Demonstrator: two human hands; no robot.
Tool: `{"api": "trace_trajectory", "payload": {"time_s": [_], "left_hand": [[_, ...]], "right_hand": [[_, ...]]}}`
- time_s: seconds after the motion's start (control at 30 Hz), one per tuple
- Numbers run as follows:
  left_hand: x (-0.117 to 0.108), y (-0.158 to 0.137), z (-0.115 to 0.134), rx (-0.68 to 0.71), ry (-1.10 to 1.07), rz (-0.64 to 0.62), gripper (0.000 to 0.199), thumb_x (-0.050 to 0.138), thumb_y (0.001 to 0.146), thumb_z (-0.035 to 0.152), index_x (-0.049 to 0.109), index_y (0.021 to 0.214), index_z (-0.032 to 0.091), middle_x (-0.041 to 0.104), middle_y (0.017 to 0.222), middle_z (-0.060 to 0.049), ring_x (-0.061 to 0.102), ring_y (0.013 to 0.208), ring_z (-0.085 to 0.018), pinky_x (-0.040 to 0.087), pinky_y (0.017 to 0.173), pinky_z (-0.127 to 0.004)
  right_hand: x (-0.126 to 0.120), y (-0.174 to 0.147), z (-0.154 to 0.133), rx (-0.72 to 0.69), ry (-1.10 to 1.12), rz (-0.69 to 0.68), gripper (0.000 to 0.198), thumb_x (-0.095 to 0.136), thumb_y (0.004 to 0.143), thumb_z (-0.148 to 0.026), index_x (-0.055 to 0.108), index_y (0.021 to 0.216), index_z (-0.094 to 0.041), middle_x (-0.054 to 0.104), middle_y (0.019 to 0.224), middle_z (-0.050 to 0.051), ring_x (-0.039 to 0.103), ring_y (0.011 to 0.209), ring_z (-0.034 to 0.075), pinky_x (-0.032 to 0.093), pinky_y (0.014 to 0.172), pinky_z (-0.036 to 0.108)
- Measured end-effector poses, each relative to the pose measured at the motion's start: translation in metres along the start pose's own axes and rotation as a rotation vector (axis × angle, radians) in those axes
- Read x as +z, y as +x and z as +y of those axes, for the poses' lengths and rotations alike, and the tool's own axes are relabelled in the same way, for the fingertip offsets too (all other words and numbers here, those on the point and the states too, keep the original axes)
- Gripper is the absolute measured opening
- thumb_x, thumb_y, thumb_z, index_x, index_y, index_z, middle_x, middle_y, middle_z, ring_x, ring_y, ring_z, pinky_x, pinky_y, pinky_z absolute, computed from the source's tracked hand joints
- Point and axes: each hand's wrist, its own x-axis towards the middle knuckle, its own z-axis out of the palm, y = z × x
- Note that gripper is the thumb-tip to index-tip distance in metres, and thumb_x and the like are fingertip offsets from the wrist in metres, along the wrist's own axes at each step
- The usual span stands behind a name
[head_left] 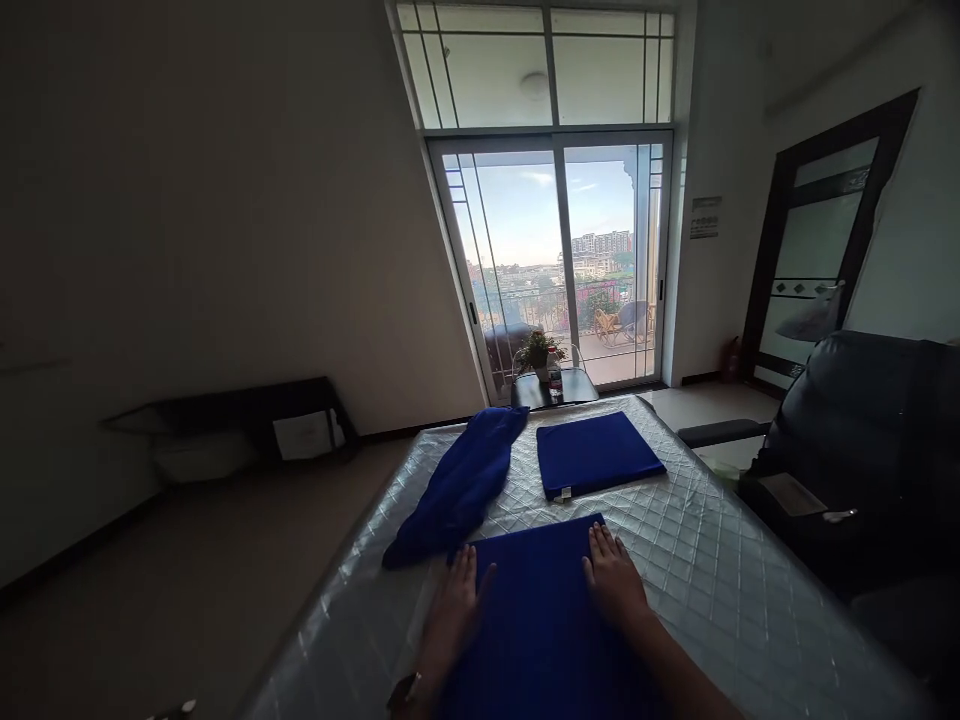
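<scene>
A flat, folded piece of blue cloth [536, 600] lies before me on a silvery quilted surface [697, 560]. On its left edge rests my left hand [454, 600], fingers stretched forward and thumb apart. My right hand [615, 575] lies flat at the far right corner of the same cloth, fingers extended. Beyond my left hand, a loose, crumpled blue cloth [465, 480] stretches diagonally. Farther off to the right sits a neatly folded blue cloth [596, 452] with a small white tag [562, 493] at its near edge.
A small dark table [577, 385] with a potted plant [538, 352] and a bottle [554, 375] stands at the far end, before sliding glass doors [555, 260]. At right is a black armchair [862, 430]. A low dark unit [247, 425] stands along the left wall.
</scene>
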Motion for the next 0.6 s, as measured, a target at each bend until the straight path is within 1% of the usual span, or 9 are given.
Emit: {"api": "trace_trajectory", "payload": {"time_s": [0.07,0.17,0.33,0.53,0.6], "left_hand": [[-0.004,-0.002,-0.012,-0.061,-0.025,-0.012,0.068,0.027,0.099,0.053,0.046,0.15,0.012,0.048,0.158,-0.014,0.04,0.149,-0.029,0.039,0.12,-0.044],[-0.006,-0.003,-0.018,-0.126,-0.083,-0.035,0.077,0.022,0.097,0.061,0.045,0.15,0.009,0.044,0.16,-0.016,0.039,0.149,-0.031,0.037,0.122,-0.049],[-0.004,-0.003,-0.017,-0.111,-0.118,-0.026,0.078,0.023,0.096,0.063,0.046,0.149,0.011,0.047,0.159,-0.015,0.039,0.149,-0.03,0.037,0.122,-0.048],[-0.006,-0.004,-0.019,-0.104,-0.141,-0.018,0.082,0.022,0.096,0.064,0.045,0.149,0.005,0.043,0.16,-0.019,0.037,0.15,-0.032,0.034,0.124,-0.048],[-0.006,-0.005,-0.019,-0.104,-0.141,-0.023,0.083,0.02,0.096,0.063,0.045,0.149,0.003,0.042,0.16,-0.02,0.037,0.15,-0.031,0.034,0.124,-0.047]], "right_hand": [[0.001,0.0,-0.001,-0.004,-0.021,0.001,0.065,0.019,0.1,-0.038,0.028,0.157,-0.007,0.027,0.167,0.011,0.017,0.156,0.02,0.014,0.127,0.04],[0.003,0.002,-0.001,-0.004,-0.044,0.006,0.066,0.02,0.099,-0.038,0.028,0.157,-0.008,0.027,0.167,0.01,0.017,0.156,0.019,0.016,0.127,0.04],[0.009,0.005,0.002,-0.009,-0.069,0.014,0.066,0.021,0.098,-0.038,0.03,0.157,-0.009,0.028,0.167,0.009,0.018,0.155,0.019,0.019,0.127,0.04],[0.011,0.005,0.0,-0.018,-0.138,0.023,0.064,0.023,0.097,-0.035,0.034,0.156,-0.011,0.029,0.166,0.011,0.021,0.155,0.021,0.021,0.126,0.042],[0.008,0.007,-0.003,-0.028,-0.188,0.013,0.063,0.025,0.097,-0.034,0.037,0.154,-0.01,0.031,0.165,0.012,0.022,0.154,0.023,0.019,0.126,0.044]]}}
